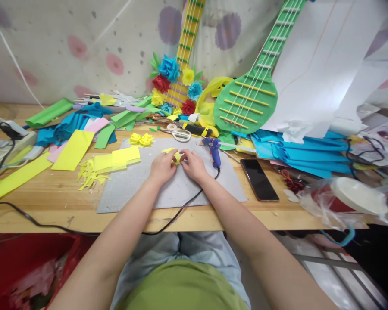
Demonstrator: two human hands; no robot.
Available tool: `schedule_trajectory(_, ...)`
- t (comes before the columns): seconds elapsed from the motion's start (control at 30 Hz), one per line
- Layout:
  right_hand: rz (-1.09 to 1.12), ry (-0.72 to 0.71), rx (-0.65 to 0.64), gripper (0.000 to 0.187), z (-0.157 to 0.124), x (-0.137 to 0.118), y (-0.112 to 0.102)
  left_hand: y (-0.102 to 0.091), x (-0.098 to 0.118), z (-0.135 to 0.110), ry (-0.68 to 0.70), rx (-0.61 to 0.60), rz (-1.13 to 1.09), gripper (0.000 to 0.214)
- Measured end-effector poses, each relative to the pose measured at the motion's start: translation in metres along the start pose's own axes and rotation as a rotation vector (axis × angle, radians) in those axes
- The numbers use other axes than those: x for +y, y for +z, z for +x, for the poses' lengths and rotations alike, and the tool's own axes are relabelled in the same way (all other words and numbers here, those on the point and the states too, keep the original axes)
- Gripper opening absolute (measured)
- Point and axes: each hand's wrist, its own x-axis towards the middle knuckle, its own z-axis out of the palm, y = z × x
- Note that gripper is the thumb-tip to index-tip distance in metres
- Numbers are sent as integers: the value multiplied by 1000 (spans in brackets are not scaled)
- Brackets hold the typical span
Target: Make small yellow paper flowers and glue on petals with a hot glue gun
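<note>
Between my two hands is a small piece of yellow crepe paper (177, 158), partly hidden by the fingers. My left hand (163, 165) pinches it from the left, while my right hand (193, 164) has its curled fingertips on the right side of it. Both hands are over the grey cutting mat (129, 185). Yellow paper flowers (141, 139) lie at the mat's upper left. Cut yellow strips (118, 159) overlap its left edge, beside a heap of fringed yellow scraps (91, 173). Just right of my right hand rests a blue glue gun (214, 154).
Scissors (181, 135) lie behind the mat. A phone (259, 180) is at the right, near a bagged cup (345, 198). The black cord (181, 211) crosses the front. A green paper instrument (245, 103) and a flowered yellow one (184, 56) lean at the back.
</note>
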Motion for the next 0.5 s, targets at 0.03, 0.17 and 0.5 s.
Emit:
schedule_trajectory(0.03,0,7,0,37,0,0,0,-2,-2,-1,2,-2,-18,54)
schedule_trajectory(0.17,7,7,-13,41,-2,1,-2,-8,-14,-3,-10,25,-67,43)
schedule_trajectory(0.5,-22,-40,-12,19,-3,-7,-3,2,-14,3,-46,52,-80,35)
